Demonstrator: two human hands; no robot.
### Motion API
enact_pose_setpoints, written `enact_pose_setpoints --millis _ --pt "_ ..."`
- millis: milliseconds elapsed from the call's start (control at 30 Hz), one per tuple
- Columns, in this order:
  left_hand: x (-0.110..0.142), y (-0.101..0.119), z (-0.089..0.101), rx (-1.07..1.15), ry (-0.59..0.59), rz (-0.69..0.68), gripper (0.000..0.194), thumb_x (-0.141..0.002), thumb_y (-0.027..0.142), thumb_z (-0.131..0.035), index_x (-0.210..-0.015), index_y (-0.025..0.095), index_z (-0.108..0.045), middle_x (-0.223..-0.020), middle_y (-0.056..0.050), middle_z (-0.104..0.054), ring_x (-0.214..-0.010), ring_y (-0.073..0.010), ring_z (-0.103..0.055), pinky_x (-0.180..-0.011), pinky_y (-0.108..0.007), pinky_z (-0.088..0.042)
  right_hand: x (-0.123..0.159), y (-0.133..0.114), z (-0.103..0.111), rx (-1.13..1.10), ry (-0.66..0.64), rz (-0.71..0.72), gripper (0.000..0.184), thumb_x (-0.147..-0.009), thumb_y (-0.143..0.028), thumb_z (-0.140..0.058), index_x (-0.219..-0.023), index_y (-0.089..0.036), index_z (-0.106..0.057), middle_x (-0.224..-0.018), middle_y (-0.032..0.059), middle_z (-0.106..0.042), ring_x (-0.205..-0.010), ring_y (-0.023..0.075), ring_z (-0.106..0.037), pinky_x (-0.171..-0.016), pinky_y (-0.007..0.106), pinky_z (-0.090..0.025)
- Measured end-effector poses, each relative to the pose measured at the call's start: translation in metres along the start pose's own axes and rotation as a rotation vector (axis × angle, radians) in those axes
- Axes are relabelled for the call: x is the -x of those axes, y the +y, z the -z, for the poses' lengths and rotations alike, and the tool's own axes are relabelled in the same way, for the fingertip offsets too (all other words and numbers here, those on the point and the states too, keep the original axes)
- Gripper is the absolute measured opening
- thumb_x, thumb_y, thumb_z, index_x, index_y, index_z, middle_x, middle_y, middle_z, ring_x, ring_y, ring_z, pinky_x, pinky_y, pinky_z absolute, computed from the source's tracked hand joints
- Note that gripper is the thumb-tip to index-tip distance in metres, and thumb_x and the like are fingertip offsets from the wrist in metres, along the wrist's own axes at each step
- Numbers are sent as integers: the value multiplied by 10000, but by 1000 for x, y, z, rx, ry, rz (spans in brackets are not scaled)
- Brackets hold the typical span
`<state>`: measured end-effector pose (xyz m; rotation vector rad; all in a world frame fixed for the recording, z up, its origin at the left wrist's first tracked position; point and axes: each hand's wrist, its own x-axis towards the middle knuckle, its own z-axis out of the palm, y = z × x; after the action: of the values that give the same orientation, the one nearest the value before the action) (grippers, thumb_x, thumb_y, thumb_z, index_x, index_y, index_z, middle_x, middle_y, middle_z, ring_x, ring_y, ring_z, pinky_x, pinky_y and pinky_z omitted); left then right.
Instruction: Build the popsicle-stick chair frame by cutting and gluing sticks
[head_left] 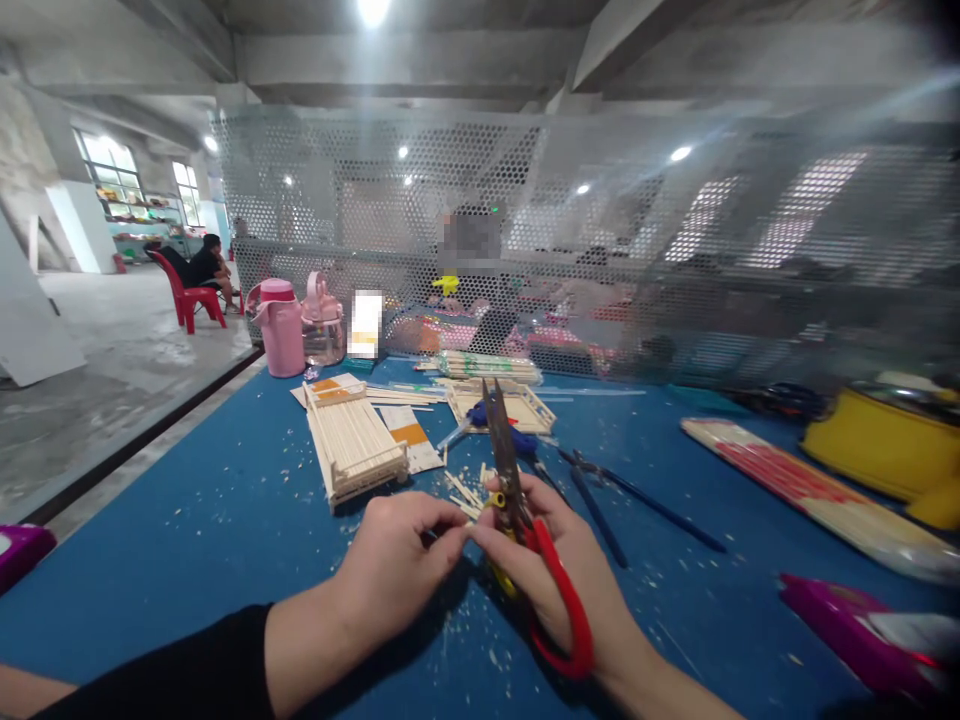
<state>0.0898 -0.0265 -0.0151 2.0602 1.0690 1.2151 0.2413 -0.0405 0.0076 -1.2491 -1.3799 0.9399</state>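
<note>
My left hand [397,550] is closed in a pinch over the blue table; its fingertips meet my right thumb, and what sits between them is too small to make out. My right hand [559,565] grips red-handled scissors [505,450], blades pointing up and away, with a yellow piece by the pivot. Short cut wooden sticks [465,497] and pale chips lie just beyond my fingers. Ahead on the left rests a small rack-like model of wooden sticks [364,440]. Farther back, a second wooden frame [536,412] is partly hidden behind the scissors and a blue tool.
Blue-handled pliers [649,503] lie right of centre. A bag of sticks [817,490], a yellow container [862,440] and a purple object [847,620] are at the right. A pink thermos [282,335] stands back left, before a perforated metal screen [360,220].
</note>
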Motion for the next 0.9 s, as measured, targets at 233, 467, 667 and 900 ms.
enact_pose_setpoints --millis 233,467,667,900 --pt "1 0 3 -60 16 -111 145 -808 139 -592 -795 156 -735 -717 -40 -734 -641 -142 -652 -609 -216 -474 1 1 0 -54 5 -64 537 -557 -421 -783 -964 -201 -509 -674 -26 -596 -578 130 -564 -549 253 -452" --pt "0 -2 3 -34 17 -131 128 -809 128 -611 -829 144 -736 -747 -50 -741 -659 -139 -660 -624 -208 -485 0 4 0 -138 -18 -67 607 -531 -350 -819 -1011 -211 -475 -682 -36 -601 -584 123 -557 -554 245 -436" --pt "0 -2 4 -22 -38 -175 133 -829 147 -601 -846 138 -733 -769 -60 -740 -688 -147 -662 -644 -220 -490 0 1 4 -176 -44 -97 601 -553 -396 -801 -1018 -211 -468 -677 -48 -581 -573 107 -524 -542 232 -405" --pt "1 -3 5 -4 -64 -236 165 -858 144 -562 -888 130 -724 -805 -79 -738 -723 -148 -666 -676 -222 -503 -1 2 2 -197 -89 -109 540 -567 -400 -794 -978 -204 -505 -675 -45 -566 -576 106 -510 -560 241 -405"
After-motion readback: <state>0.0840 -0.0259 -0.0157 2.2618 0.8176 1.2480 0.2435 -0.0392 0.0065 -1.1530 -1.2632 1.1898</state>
